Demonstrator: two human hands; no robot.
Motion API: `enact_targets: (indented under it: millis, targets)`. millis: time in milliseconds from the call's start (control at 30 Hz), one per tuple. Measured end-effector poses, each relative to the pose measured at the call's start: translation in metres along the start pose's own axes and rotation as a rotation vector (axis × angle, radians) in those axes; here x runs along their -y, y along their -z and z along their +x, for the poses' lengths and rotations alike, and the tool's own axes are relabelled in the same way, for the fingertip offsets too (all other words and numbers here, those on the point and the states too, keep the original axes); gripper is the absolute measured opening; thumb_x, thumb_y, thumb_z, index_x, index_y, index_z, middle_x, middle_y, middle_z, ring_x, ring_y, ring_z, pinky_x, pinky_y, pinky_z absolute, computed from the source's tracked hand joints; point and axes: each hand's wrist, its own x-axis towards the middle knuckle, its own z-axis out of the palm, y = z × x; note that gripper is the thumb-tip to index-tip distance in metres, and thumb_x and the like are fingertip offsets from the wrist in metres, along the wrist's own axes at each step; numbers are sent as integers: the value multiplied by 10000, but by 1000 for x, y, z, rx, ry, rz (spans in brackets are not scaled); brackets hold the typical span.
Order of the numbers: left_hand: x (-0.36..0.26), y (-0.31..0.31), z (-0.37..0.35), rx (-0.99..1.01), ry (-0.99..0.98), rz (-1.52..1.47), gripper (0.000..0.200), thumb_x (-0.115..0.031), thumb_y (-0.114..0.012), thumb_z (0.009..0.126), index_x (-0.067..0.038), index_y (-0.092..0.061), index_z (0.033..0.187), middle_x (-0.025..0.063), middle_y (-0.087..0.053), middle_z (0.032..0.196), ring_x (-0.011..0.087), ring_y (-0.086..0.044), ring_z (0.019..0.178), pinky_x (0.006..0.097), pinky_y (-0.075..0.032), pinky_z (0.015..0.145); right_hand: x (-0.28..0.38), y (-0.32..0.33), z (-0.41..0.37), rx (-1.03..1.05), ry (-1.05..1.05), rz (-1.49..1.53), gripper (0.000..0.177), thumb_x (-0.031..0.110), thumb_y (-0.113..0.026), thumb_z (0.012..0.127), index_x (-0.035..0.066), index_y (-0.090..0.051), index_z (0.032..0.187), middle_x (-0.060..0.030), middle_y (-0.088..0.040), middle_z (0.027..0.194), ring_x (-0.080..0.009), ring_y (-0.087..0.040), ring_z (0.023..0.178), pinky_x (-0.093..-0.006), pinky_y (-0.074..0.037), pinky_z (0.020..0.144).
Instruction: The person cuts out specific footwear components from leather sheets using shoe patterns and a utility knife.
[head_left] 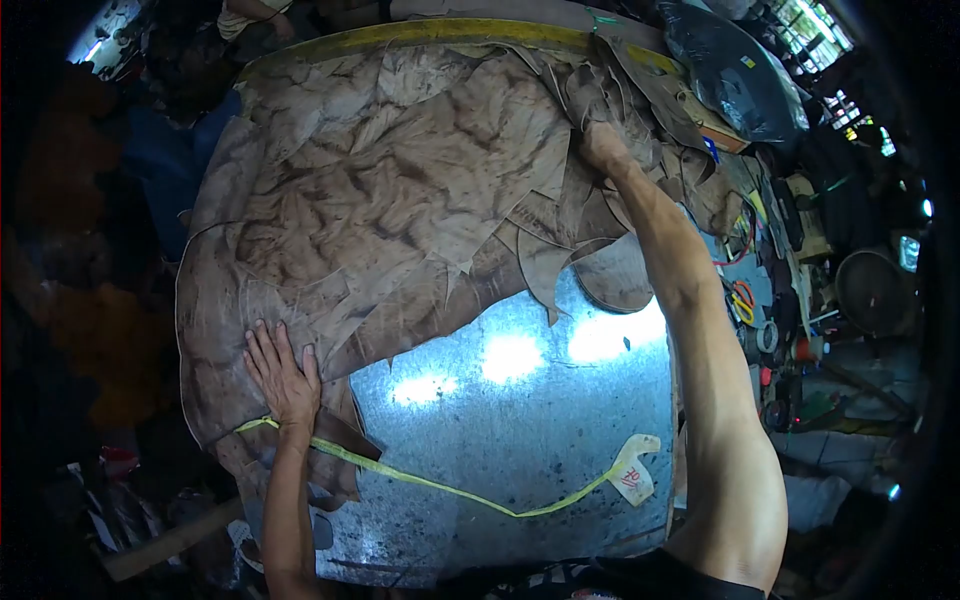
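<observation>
A large wrinkled brown leather hide (400,200) covers the far and left parts of a metal-topped table (480,430). My left hand (283,375) lies flat on the hide's near left part, fingers spread. At the far right, my right hand (605,150) is closed on a piece of leather (592,95) among cut scraps; its fingertips are partly hidden. A curved leather offcut (617,273) rests below that arm. From under my left wrist, a yellow-green strap (440,487) runs across the metal to a pale tag (634,472) with red writing.
Orange-handled scissors (742,300) and other tools lie along the right side. A plastic-wrapped dark bundle (735,75) stands at the far right. A yellow edge (400,38) borders the table's far side. Part of another person (255,15) shows at the top left.
</observation>
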Motion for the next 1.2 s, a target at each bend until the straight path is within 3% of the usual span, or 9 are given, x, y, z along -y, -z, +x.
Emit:
enact_targets:
  millis: [100,633,733,767,933,1000,1067,1100,1200]
  targets:
    - [-1,0,-1,-27,-14,-4,553,-329,-495,920,-49,-399,1387,197,-266,1503,394,-202,1399,535,-146,1130,8,11,-20,183,32,-95,282,128,-490,842,-5,-660,1023,-258,-639,1047,-414,-619,994,-473,-503,851]
    - [-2,2,1,-32,-26,-4,538,-335,-479,936,-52,-405,1387,187,-281,1497,384,-215,1395,525,-168,1126,2,-13,-89,-99,279,-21,258,207,-532,779,-12,-668,778,-234,-667,838,-385,-654,750,-453,-530,686]
    - [-2,4,-1,-22,-13,10,538,-339,-474,939,-52,-405,1389,186,-276,1500,382,-212,1397,526,-163,1127,-26,-17,-58,-149,641,217,264,231,-577,784,48,-583,594,-165,-616,659,-361,-586,594,-462,-439,533]
    - [-1,3,-1,-14,-15,11,543,-343,-474,939,-52,-401,1392,187,-271,1502,382,-209,1398,526,-161,1128,-24,-11,-55,6,235,207,272,212,-531,830,39,-614,636,-178,-604,664,-333,-594,624,-445,-432,555]
    - [0,-5,2,-9,5,-33,488,-349,-440,960,-43,-470,1339,199,-335,1465,386,-249,1378,515,-175,1124,-119,-55,-6,383,360,99,267,254,-540,851,24,-661,789,-196,-605,760,-287,-595,715,-424,-447,636]
    - [1,11,5,19,49,-238,451,-357,-420,971,-25,-551,1248,207,-451,1374,385,-362,1307,482,-246,1095,-72,-3,-43,566,222,291,340,328,-481,920,55,-626,1061,-181,-625,1032,-308,-572,994,-432,-430,900]
    - [-15,41,21,47,146,-437,452,-391,-419,969,-17,-648,1081,196,-561,1253,364,-475,1197,433,-349,1019,-89,-54,-24,416,426,504,401,358,-477,924,24,-696,952,-178,-673,847,-376,-630,836,-424,-490,783]
    - [-18,44,27,82,58,-359,485,-449,-455,942,-28,-687,1003,171,-619,1167,368,-544,1118,434,-416,948,-10,2,-68,152,104,187,429,372,-500,901,-4,-703,865,-247,-673,846,-419,-650,829,-456,-500,721]
    - [-46,65,56,503,257,-258,476,-479,-546,889,-36,-707,953,155,-674,1024,370,-625,979,430,-484,855,18,-15,-71,156,137,-18,350,279,-511,850,-25,-685,853,-286,-649,914,-418,-643,903,-481,-495,772]
